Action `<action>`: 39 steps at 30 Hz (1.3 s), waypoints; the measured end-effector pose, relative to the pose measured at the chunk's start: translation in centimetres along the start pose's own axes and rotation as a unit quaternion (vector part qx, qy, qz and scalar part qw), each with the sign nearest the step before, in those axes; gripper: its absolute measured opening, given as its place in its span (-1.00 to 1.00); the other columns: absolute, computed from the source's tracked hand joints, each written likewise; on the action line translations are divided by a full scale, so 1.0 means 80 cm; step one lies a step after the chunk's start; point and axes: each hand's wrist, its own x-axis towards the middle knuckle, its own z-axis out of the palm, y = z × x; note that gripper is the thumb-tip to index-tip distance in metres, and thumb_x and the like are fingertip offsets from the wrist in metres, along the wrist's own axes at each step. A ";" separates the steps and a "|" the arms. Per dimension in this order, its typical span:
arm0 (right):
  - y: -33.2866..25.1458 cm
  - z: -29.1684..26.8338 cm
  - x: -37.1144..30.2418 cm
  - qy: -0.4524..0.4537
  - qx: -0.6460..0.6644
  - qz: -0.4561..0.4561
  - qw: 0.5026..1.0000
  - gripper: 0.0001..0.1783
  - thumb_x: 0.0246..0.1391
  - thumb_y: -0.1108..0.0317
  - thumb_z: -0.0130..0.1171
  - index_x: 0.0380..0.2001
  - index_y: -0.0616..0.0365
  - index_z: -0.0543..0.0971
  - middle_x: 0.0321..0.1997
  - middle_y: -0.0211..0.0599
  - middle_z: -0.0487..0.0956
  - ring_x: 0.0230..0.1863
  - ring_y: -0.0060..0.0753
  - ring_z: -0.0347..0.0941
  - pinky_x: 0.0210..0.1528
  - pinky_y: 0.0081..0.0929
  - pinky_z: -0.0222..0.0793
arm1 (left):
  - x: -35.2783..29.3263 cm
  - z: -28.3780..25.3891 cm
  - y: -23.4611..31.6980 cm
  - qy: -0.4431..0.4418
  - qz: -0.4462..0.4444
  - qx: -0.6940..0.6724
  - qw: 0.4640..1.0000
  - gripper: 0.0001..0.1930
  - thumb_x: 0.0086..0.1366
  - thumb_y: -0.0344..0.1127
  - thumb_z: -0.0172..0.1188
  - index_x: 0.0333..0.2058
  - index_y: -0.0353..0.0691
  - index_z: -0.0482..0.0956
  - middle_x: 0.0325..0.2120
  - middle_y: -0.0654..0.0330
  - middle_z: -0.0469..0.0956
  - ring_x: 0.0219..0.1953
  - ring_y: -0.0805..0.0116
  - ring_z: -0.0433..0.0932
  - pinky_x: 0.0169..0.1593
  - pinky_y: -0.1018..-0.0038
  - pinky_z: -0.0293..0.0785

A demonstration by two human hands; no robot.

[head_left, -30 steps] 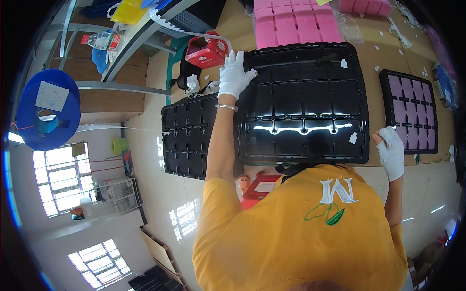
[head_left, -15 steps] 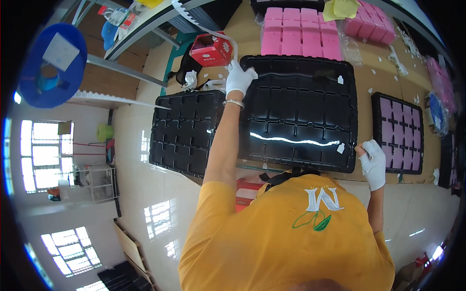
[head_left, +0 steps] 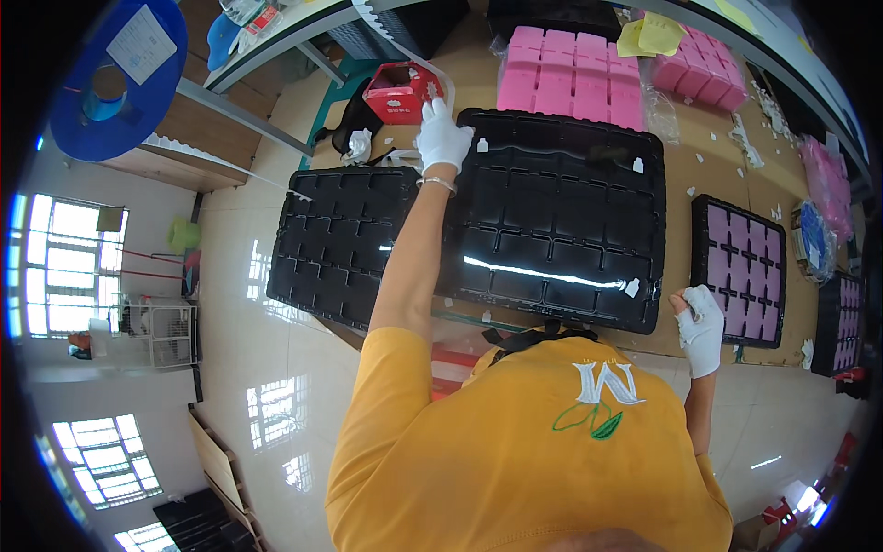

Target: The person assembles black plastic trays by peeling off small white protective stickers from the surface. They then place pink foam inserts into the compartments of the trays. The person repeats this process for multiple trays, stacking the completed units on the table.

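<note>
A large glossy black plastic tray [head_left: 561, 198] with a grid of moulded ridges lies in front of me. Small white label-like tags show on it: an upper-left tag [head_left: 483, 145], an upper-right tag [head_left: 638, 166] and a lower-right tag [head_left: 632, 288]. My left hand [head_left: 443, 140], in a white glove, is by the tray's far left corner, thumb apart from the fingers. Its fingertips reach toward a red box [head_left: 401, 96] and a hanging white strip [head_left: 405, 51]. Right of the tray, my gloved right hand [head_left: 702, 333] has curled fingers; whatever they may hold is hidden.
Another black tray [head_left: 345, 235] lies left. Pink foam blocks [head_left: 572, 78] stand at the back. A smaller black tray with pink inserts [head_left: 740, 267] lies right. A blue reel [head_left: 120, 78] hangs at upper left, near a metal shelf frame [head_left: 244, 118]. White scraps litter the cardboard surface.
My left hand has moved off the tray's upper-left corner, leftward, uncovering a white tag there. My right hand stays beside the tray, curled. The whole view has shifted slightly.
</note>
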 end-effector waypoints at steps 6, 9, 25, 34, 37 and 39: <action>0.016 0.000 -0.001 0.012 -0.011 -0.001 1.000 -0.90 0.08 0.49 0.24 -0.40 0.29 0.53 -0.49 -0.32 0.37 -0.47 -0.51 0.27 -0.39 -0.57 0.22 | -0.007 -0.009 -0.012 -0.070 0.241 0.108 0.962 -0.79 0.11 -0.29 0.26 -0.24 0.03 0.70 0.21 0.07 0.35 0.23 0.05 0.32 0.25 0.07 0.23; 0.004 0.004 0.008 -0.005 -0.013 0.012 1.000 -0.90 0.07 0.50 0.25 -0.39 0.30 0.53 -0.48 -0.31 0.39 -0.46 -0.50 0.29 -0.37 -0.56 0.24 | -0.010 -0.027 0.006 -0.125 0.278 0.163 0.939 -0.82 0.12 -0.35 0.21 -0.29 0.04 0.69 0.24 0.06 0.34 0.26 0.04 0.31 0.28 0.04 0.21; -0.001 0.013 0.019 -0.011 -0.002 0.019 1.000 -0.91 0.06 0.52 0.25 -0.38 0.31 0.54 -0.46 -0.30 0.41 -0.44 -0.45 0.32 -0.36 -0.56 0.25 | -0.024 -0.028 -0.007 -0.073 0.337 0.126 0.930 -0.82 0.13 -0.36 0.19 -0.28 -0.01 0.66 0.15 0.17 0.44 0.22 0.13 0.37 0.25 0.01 0.24; 0.000 0.009 0.018 -0.005 -0.010 0.017 1.000 -0.91 0.06 0.52 0.25 -0.38 0.30 0.54 -0.47 -0.30 0.39 -0.47 -0.45 0.30 -0.38 -0.55 0.25 | -0.002 -0.019 -0.003 -0.091 0.360 0.196 0.908 -0.90 0.09 -0.30 0.26 -0.37 -0.03 0.65 0.17 0.12 0.41 0.24 0.12 0.33 0.27 0.01 0.19; 0.005 0.012 0.012 -0.010 -0.009 0.018 1.000 -0.91 0.07 0.52 0.25 -0.38 0.31 0.54 -0.47 -0.30 0.40 -0.47 -0.45 0.31 -0.38 -0.55 0.25 | 0.003 -0.019 -0.006 -0.105 0.354 0.171 0.913 -0.91 0.07 -0.30 0.27 -0.39 -0.03 0.65 0.17 0.11 0.41 0.23 0.11 0.33 0.26 0.05 0.20; 0.007 0.015 0.014 -0.013 -0.010 0.016 1.000 -0.91 0.07 0.52 0.24 -0.38 0.31 0.54 -0.46 -0.30 0.41 -0.46 -0.45 0.31 -0.37 -0.55 0.25 | 0.003 -0.018 -0.006 -0.100 0.362 0.170 0.911 -0.91 0.05 -0.31 0.28 -0.41 -0.03 0.64 0.15 0.11 0.42 0.23 0.11 0.33 0.24 0.08 0.21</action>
